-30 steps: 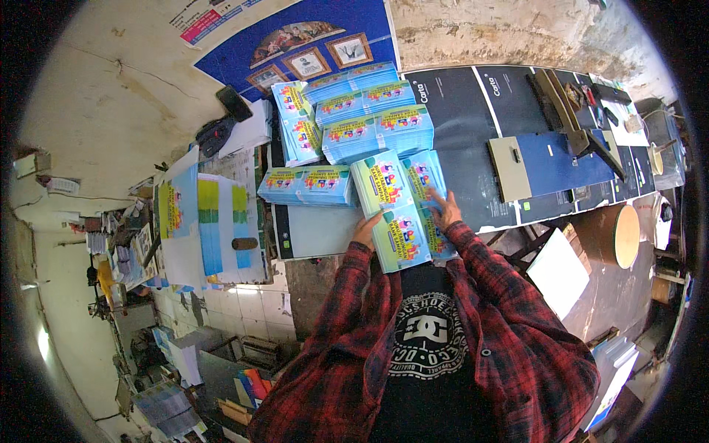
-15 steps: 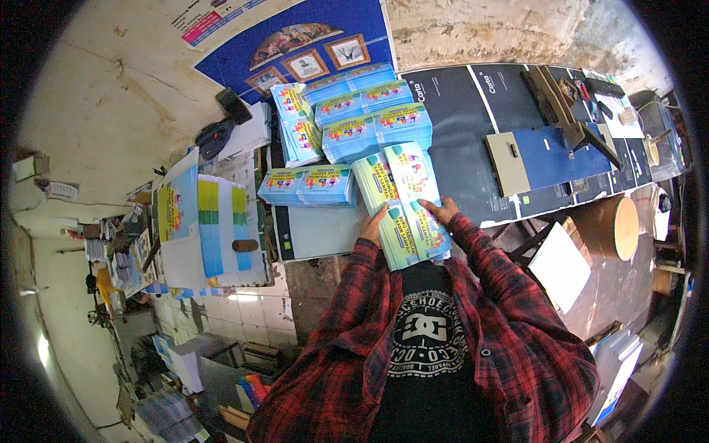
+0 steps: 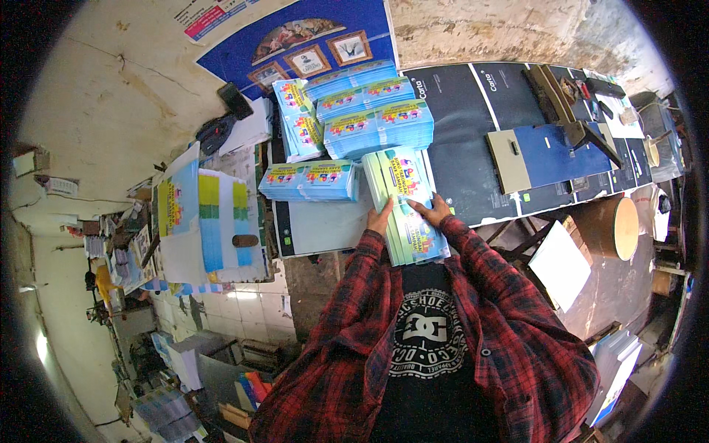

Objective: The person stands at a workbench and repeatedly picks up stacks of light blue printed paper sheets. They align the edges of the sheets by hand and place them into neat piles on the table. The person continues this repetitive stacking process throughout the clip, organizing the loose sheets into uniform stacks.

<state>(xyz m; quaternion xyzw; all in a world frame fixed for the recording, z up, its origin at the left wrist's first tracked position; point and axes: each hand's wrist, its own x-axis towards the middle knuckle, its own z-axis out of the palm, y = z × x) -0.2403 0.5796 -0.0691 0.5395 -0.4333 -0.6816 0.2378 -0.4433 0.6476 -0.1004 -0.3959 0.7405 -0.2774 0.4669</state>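
Resting on the dark table's [image 3: 473, 111] near edge, the tall stack of light-blue printed booklets [image 3: 406, 207] sits squeezed between the left hand [image 3: 381, 218] and right hand [image 3: 432, 213], fingers seemingly flat; similar stacks [image 3: 369, 122] lie just beyond.

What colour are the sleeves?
Red and black plaid sleeves, seen in the head view.

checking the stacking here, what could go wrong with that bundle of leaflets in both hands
The long leaflet bundle hangs over the table's near edge, gripped only at its sides by the left hand and right hand, so loose sheets might slide out. Pushed forward, it could nudge the leaning stacks behind.
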